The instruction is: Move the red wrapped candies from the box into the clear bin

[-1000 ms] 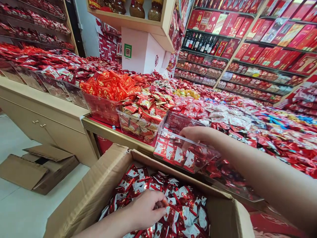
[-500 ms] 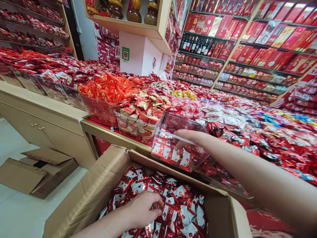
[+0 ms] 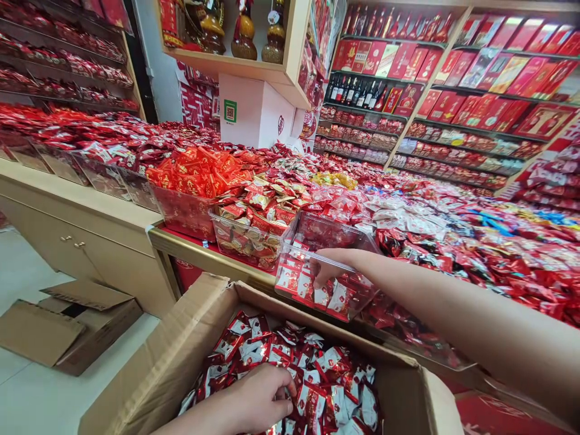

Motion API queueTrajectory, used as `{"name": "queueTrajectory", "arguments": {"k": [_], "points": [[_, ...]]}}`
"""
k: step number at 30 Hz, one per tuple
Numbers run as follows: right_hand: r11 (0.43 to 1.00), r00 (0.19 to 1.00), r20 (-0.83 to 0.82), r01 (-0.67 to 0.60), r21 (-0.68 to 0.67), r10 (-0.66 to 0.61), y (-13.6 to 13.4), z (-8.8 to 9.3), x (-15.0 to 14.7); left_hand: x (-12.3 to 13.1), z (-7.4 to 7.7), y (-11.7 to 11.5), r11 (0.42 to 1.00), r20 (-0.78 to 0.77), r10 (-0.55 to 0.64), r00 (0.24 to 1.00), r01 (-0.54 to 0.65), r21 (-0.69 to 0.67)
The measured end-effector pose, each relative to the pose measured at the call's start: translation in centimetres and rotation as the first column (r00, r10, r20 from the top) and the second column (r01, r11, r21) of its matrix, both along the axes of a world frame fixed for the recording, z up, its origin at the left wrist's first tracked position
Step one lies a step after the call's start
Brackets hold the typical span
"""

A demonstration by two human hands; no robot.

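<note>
Left hand [image 3: 267, 396] half curled over red-and-white packets [image 3: 312, 399] in an open cardboard box [image 3: 158, 356], right hand [image 3: 328, 267] bent down inside a clear bin [image 3: 319, 226] of similar packets at the counter's [image 3: 203, 257] edge, any grip impossible to tell from here

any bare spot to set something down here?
Floor between the small box and the big box; narrow cabinet ledge before the far-left bins. Crowded: the counter, heaped with wrappers; the big box, packets and left hand; the clear bin, packets and right hand.
</note>
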State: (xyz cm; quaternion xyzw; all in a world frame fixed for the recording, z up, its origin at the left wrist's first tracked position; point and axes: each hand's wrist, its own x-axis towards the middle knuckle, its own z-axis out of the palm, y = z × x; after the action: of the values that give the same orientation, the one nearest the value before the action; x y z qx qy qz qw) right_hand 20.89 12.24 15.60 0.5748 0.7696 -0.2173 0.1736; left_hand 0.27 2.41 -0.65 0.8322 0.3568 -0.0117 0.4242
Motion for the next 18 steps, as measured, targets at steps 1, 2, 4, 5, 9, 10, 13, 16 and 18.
{"name": "queueTrajectory", "arguments": {"k": [1,2,4,5,9,10,13,16,18], "points": [[1.000,1.000,0.011,0.000,-0.001,0.000,0.09,-0.05,0.06,0.02,0.01,-0.02,1.000,-0.011,-0.003,1.000,0.003,0.001],[1.000,1.000,0.021,0.001,-0.002,-0.001,0.20,-0.09,0.11,0.03,0.01,-0.04,1.000,-0.023,-0.005,1.000,0.005,0.006],[1.000,0.999,0.037,0.005,0.006,-0.005,0.41,-0.14,0.20,0.06,0.00,-0.11,1.000,-0.048,-0.010,0.999,0.011,0.018],[1.000,0.999,0.039,0.006,0.011,-0.007,0.50,-0.17,0.25,0.05,-0.01,-0.16,1.000,-0.054,-0.014,0.998,0.015,0.025],[0.999,1.000,0.006,-0.031,-0.019,0.031,0.63,-0.42,0.58,-0.04,0.05,-0.35,0.999,-0.048,-0.022,0.999,0.023,0.027],[0.998,0.999,-0.004,-0.048,-0.039,0.048,0.62,-0.49,0.66,-0.06,0.10,-0.38,0.999,-0.045,-0.019,0.999,0.020,0.025],[0.993,0.996,-0.017,-0.083,-0.084,0.082,0.65,-0.62,0.81,-0.09,0.36,-0.38,1.000,-0.043,-0.018,0.999,0.019,0.016],[0.991,0.996,-0.025,-0.085,-0.099,0.083,0.82,-0.66,0.85,-0.06,0.69,-0.31,0.999,-0.060,-0.037,0.998,0.038,0.016],[0.993,0.998,-0.018,-0.066,-0.096,0.065,0.94,-0.71,0.94,-0.07,0.79,-0.30,0.998,-0.073,-0.048,0.996,0.050,0.022]]}}
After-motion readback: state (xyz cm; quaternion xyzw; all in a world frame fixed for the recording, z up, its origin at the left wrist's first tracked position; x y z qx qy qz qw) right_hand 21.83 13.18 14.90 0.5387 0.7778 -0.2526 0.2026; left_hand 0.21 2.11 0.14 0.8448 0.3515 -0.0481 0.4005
